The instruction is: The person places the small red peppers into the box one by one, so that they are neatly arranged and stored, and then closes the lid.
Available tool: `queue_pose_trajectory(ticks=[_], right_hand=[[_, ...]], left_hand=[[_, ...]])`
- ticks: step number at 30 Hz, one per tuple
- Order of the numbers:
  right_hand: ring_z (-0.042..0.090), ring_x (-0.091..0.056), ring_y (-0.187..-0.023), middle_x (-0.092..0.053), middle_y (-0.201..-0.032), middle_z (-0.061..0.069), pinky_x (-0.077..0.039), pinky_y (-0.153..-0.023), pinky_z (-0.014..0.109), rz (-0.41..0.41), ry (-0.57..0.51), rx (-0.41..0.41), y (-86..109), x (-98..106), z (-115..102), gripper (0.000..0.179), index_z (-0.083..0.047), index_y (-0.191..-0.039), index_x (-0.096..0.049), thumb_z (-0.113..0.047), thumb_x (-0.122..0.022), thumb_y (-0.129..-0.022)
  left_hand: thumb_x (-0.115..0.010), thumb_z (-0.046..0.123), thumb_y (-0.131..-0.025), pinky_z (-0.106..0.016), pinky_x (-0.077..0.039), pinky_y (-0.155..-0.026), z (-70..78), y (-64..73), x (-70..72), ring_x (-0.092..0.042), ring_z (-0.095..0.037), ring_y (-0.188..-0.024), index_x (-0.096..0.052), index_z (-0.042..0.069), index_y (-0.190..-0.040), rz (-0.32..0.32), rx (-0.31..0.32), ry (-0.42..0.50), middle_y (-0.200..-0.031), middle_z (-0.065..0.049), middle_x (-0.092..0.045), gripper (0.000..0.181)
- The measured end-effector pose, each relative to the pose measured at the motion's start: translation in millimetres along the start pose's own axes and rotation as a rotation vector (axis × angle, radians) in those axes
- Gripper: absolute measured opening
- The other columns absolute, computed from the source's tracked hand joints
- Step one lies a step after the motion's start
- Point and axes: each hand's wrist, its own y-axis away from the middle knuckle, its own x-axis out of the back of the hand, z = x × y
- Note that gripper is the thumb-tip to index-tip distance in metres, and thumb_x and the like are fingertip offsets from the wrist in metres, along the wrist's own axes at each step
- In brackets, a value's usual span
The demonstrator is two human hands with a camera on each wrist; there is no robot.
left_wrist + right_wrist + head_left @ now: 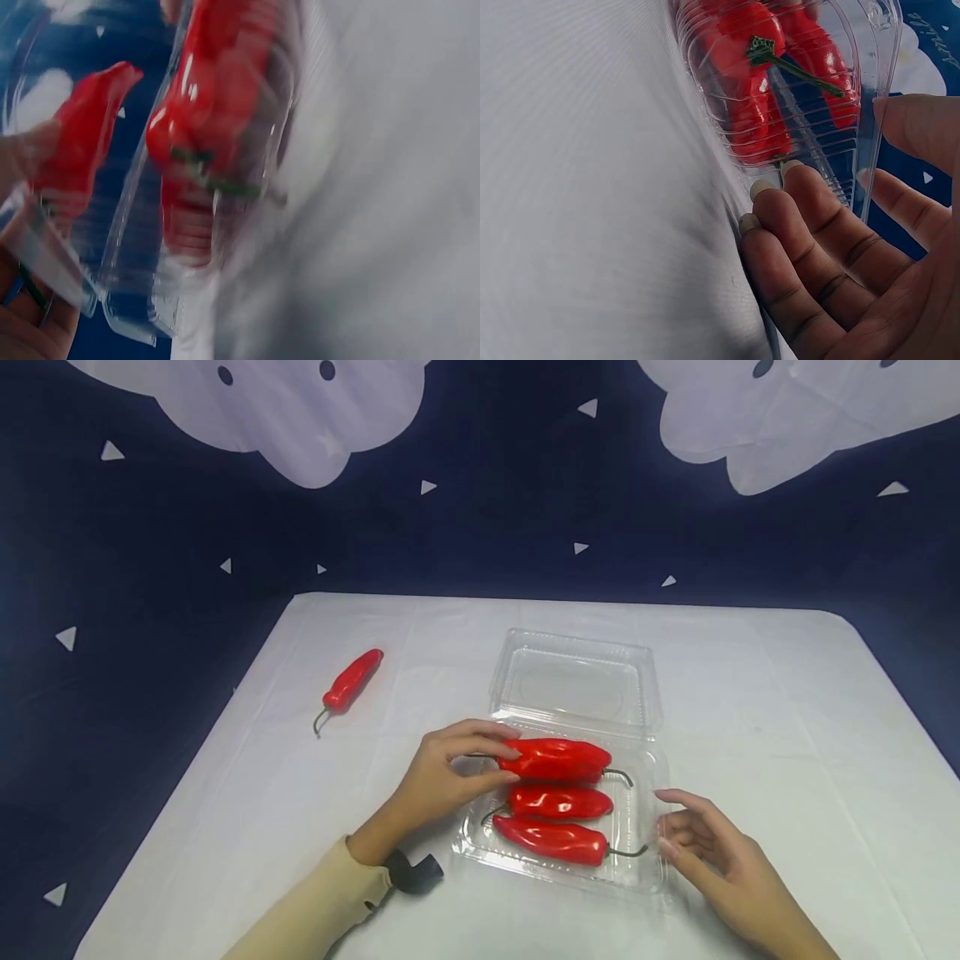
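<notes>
My left hand (442,768) pinches a red chili pepper (532,752) at its stem end, over the far part of a clear plastic clamshell box (480,847). Thumb and fingers also show around that pepper, blurred, in the left wrist view. Directly beside it in the box is another pepper with its stem to the right. Nearer lie a middle pepper (558,802) and a front pepper (551,841). At the box's right side, my right hand (720,860) has its fingers loosely bent, fingertips (761,187) right at the ribbed wall and thumb at the rim.
The box's hinged lid (573,685) lies folded back on the far side. One more red pepper (351,683) is at the left on the white-covered table (787,718). A dark blue backdrop (495,518) with pale clouds hangs behind. A black strap (412,872) shows at my left wrist.
</notes>
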Motion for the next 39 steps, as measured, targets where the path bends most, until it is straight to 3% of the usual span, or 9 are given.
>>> queue_pose_trajectory(ticks=[8,15,19,24,30,39], right_hand=[[0.007,-0.068,-0.089,-0.069,-0.105,-0.004,-0.054,-0.081,0.016,0.006,0.012,0.004,0.3,0,0,0.056,-0.013,-0.145,-0.05,0.001,-0.07,-0.094],[0.008,-0.068,-0.09,-0.07,-0.105,-0.001,-0.054,-0.082,0.017,0.002,-0.004,0.009,-0.2,-1,0,0.057,-0.011,-0.145,-0.05,0.004,-0.07,-0.093],[0.009,-0.068,-0.089,-0.069,-0.105,-0.001,-0.054,-0.081,0.016,0.008,0.005,0.012,-0.8,-1,-3,0.056,-0.012,-0.145,-0.05,0.001,-0.07,-0.094],[0.007,-0.067,-0.091,-0.069,-0.106,-0.001,-0.054,-0.081,0.016,0.006,0.011,0.003,-0.9,-2,-3,0.056,-0.013,-0.146,-0.05,-0.001,-0.07,-0.095],[0.011,-0.069,-0.09,-0.069,-0.106,-0.002,-0.054,-0.081,0.016,0.009,0.02,0.002,-0.3,-1,-2,0.055,-0.013,-0.145,-0.05,-0.002,-0.07,-0.095],[0.006,-0.068,-0.091,-0.07,-0.107,-0.003,-0.054,-0.082,0.016,0.006,0.018,0.003,-0.1,0,0,0.059,-0.013,-0.146,-0.05,0.003,-0.071,-0.093]], left_hand=[[-0.086,0.013,-0.084,-0.033,-0.056,-0.095,7.8,0.3,-10.0,-0.06,-0.014,-0.122,-0.079,0.016,-0.111,-0.083,0.006,0.002,-0.126,0.006,-0.069,0.028],[-0.087,0.011,-0.083,-0.033,-0.054,-0.098,9.2,-0.8,-14.1,-0.058,-0.012,-0.122,-0.079,0.015,-0.113,-0.102,-0.02,-0.056,-0.128,0.005,-0.069,0.031],[-0.087,0.015,-0.083,-0.035,-0.049,-0.105,11.1,-1.6,-17.4,-0.056,-0.009,-0.124,-0.078,0.017,-0.115,-0.128,0.0,-0.118,-0.13,0.009,-0.068,0.033],[-0.088,0.018,-0.082,-0.04,-0.04,-0.114,13.6,-0.9,-19.9,-0.057,-0.004,-0.123,-0.079,0.018,-0.114,-0.135,0.039,-0.209,-0.129,0.012,-0.069,0.034],[-0.088,0.017,-0.083,-0.038,-0.036,-0.117,14.9,-2.0,-21.0,-0.06,-0.002,-0.12,-0.077,0.017,-0.116,-0.122,0.039,-0.233,-0.126,0.007,-0.071,0.035],[-0.087,0.02,-0.082,-0.04,-0.049,-0.105,16.6,-0.5,-20.3,-0.053,-0.006,-0.125,-0.075,0.021,-0.124,-0.153,0.032,-0.247,-0.133,0.012,-0.066,0.044]])
